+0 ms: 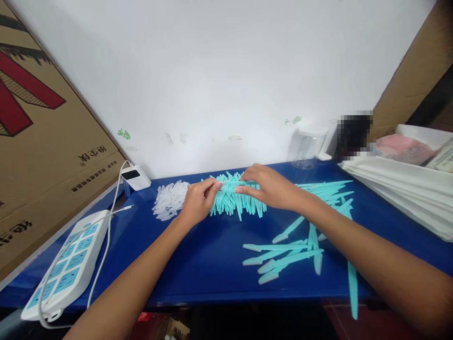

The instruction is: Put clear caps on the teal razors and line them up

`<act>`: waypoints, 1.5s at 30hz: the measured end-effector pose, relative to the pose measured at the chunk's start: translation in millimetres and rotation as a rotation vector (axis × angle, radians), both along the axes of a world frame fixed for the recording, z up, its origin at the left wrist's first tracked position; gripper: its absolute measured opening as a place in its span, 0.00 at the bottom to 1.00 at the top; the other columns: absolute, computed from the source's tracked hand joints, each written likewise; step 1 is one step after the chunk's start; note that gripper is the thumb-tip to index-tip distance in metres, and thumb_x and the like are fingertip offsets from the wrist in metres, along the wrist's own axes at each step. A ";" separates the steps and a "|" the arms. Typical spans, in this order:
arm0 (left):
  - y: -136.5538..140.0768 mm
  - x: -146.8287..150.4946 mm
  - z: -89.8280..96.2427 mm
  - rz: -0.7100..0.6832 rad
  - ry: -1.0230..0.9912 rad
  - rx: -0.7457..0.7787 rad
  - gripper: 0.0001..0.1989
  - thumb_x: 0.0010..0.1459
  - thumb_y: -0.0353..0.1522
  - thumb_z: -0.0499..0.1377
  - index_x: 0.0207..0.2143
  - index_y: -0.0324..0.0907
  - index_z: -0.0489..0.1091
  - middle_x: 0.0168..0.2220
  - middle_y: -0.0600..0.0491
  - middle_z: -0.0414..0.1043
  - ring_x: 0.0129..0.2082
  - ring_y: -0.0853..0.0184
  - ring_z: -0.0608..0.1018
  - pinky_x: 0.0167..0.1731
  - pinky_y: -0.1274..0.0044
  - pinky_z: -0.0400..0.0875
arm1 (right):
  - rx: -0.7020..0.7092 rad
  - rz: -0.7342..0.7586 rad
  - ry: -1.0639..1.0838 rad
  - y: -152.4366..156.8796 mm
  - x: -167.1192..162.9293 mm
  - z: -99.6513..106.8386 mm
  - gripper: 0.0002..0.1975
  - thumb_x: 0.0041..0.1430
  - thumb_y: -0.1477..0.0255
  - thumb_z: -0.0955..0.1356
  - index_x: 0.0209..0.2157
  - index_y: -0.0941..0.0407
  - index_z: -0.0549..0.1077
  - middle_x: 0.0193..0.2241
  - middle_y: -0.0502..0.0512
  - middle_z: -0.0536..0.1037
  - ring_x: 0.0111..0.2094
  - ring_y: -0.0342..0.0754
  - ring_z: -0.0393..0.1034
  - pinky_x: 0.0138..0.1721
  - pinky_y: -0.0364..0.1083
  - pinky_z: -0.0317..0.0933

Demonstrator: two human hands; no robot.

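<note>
Above the middle of the table, my left hand (198, 198) pinches one end of a teal eyebrow razor (231, 183); whether a cap sits between those fingers is hidden. My right hand (267, 186) has thumb and fingers closed around the same razor farther right. Beneath both hands lies a heap of teal eyebrow razors (231, 203), handles mostly pointing toward me. Small translucent white caps (169, 200) are piled just left of my left hand. Under my right forearm, more razors with pale covers on their blade ends (290, 259) lie scattered, some crossing each other.
A white power strip (67, 264) with a cable and a small white device with a dark screen (136, 177) are on the left. Clear plastic jar (307, 146) stands by the wall. White trays (399, 179) are stacked at right. Cardboard box (53, 156) borders the blue table (198, 278).
</note>
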State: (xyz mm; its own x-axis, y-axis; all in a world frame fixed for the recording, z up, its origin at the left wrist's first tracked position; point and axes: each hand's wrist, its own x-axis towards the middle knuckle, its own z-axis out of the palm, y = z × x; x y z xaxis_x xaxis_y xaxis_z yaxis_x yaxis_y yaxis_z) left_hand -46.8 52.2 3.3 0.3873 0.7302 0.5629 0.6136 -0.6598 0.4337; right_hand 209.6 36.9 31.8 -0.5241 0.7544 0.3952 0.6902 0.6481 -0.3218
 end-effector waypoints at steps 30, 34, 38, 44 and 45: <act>8.0 -15.4 20.3 -0.116 0.019 0.027 0.22 0.75 0.40 0.49 0.26 0.44 0.54 0.24 0.57 0.55 0.25 0.68 0.61 0.29 0.72 0.55 | -0.352 0.180 -0.018 -3.7 0.2 5.8 0.14 0.77 0.63 0.59 0.35 0.53 0.63 0.22 0.48 0.70 0.21 0.44 0.63 0.28 0.45 0.54; 28.5 -50.7 29.2 0.210 -0.107 0.201 0.23 0.75 0.40 0.50 0.25 0.45 0.52 0.22 0.57 0.52 0.24 0.67 0.60 0.28 0.72 0.52 | -0.367 0.006 -0.067 9.8 22.5 8.9 0.16 0.78 0.62 0.57 0.35 0.53 0.62 0.25 0.53 0.74 0.22 0.45 0.66 0.28 0.45 0.57; 40.0 -64.9 25.5 0.412 0.126 0.261 0.22 0.74 0.39 0.49 0.24 0.45 0.52 0.21 0.56 0.55 0.24 0.66 0.61 0.29 0.71 0.50 | -0.530 -0.319 -0.107 19.0 31.7 8.9 0.20 0.77 0.65 0.56 0.33 0.57 0.68 0.21 0.59 0.77 0.21 0.48 0.70 0.28 0.46 0.61; 36.0 -50.5 12.9 0.487 0.449 0.117 0.23 0.75 0.41 0.46 0.26 0.44 0.64 0.27 0.49 0.74 0.29 0.61 0.73 0.29 0.71 0.51 | -0.779 -0.501 -0.081 26.8 25.3 -2.4 0.30 0.77 0.66 0.57 0.23 0.62 0.75 0.22 0.68 0.81 0.18 0.48 0.70 0.28 0.47 0.67; 35.6 -49.8 12.8 0.506 0.479 0.103 0.23 0.75 0.41 0.45 0.27 0.43 0.67 0.29 0.47 0.76 0.30 0.60 0.75 0.29 0.71 0.51 | -0.775 -0.506 -0.067 27.4 24.8 -3.6 0.31 0.77 0.64 0.57 0.23 0.62 0.75 0.24 0.69 0.81 0.18 0.47 0.70 0.28 0.47 0.68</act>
State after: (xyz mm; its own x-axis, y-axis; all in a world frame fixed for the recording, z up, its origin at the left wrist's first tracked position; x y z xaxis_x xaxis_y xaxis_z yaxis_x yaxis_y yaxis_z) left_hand -96.6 87.8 16.1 0.2364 0.8386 0.4908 0.9640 -0.2656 -0.0105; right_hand 234.4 64.3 28.2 -0.0638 0.9403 -0.3343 0.8652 -0.1148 -0.4880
